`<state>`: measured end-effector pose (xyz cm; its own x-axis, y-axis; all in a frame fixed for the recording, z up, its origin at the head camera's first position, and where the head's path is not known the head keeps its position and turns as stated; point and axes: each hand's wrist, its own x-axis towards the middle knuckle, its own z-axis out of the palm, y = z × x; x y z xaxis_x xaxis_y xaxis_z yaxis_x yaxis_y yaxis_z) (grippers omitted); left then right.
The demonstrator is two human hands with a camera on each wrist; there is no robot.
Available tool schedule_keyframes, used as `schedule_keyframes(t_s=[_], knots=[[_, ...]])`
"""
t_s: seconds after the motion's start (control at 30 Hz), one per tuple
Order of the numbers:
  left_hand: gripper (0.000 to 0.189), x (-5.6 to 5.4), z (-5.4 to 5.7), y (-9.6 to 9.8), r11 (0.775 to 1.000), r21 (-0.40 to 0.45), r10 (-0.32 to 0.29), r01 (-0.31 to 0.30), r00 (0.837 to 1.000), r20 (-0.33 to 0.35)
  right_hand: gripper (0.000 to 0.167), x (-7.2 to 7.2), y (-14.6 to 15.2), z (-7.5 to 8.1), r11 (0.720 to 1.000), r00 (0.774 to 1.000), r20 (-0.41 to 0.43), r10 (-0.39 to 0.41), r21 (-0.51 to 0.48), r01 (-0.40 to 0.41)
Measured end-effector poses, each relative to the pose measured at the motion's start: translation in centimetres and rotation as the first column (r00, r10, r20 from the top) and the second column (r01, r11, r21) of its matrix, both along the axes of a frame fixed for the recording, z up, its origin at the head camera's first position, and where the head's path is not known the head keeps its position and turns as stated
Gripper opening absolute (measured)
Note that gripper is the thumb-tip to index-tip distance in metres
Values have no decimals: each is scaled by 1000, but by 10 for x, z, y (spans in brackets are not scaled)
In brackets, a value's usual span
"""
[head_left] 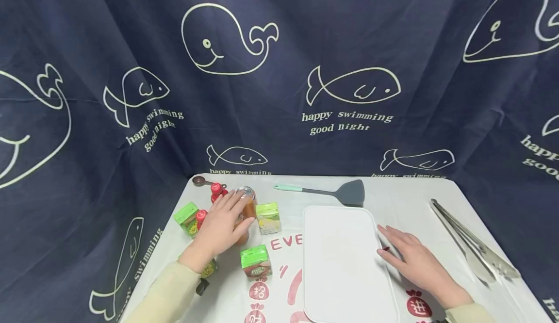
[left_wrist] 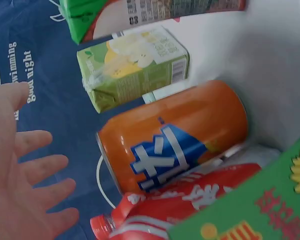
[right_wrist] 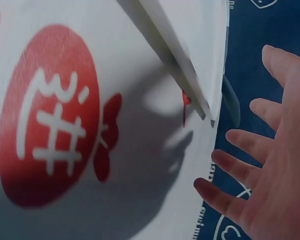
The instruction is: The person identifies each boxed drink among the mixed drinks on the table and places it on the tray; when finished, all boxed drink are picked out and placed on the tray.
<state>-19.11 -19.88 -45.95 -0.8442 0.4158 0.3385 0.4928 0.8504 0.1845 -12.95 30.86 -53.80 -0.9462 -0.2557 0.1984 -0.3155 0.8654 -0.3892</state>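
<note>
My left hand (head_left: 220, 228) hovers with fingers spread over a cluster of drinks, holding nothing. An orange soda can (head_left: 249, 210) stands by its fingertips; in the left wrist view the orange can (left_wrist: 175, 135) shows blue-and-white lettering. Close by are a red-labelled bottle (left_wrist: 190, 195) and a pale green pear drink carton (left_wrist: 135, 70). Part of the cluster is hidden under the hand. My right hand (head_left: 415, 262) is beside the right edge of a white rectangular tray (head_left: 345, 265). Its fingers are extended and apart in the right wrist view, with nothing between them.
A grey spatula (head_left: 349, 193) with a mint handle lies behind the tray. Metal tongs (head_left: 471, 243) rest at the right side. A brown measuring spoon (head_left: 199, 181) lies at the back left corner. A green-topped carton (head_left: 256, 263) stands left of the tray.
</note>
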Motion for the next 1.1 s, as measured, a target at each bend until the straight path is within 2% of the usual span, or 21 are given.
schedule_keyframes(t_s=[0.27,0.4,0.8,1.1], knots=[[55,1,8,-17,998,48,-33,38,992,-119,65,-5,-3,-8,998,1000,22,-3,-60,5],[51,2,10,-25,997,69,-27,37,989,-145,66,-7,-5,-12,997,997,65,-30,-62,34],[51,2,15,-54,992,127,10,12,985,-173,69,-10,-9,-18,987,983,167,-73,-129,95],[51,4,13,-86,983,157,119,-100,986,-113,77,-16,-16,-18,973,954,282,-102,-173,155]])
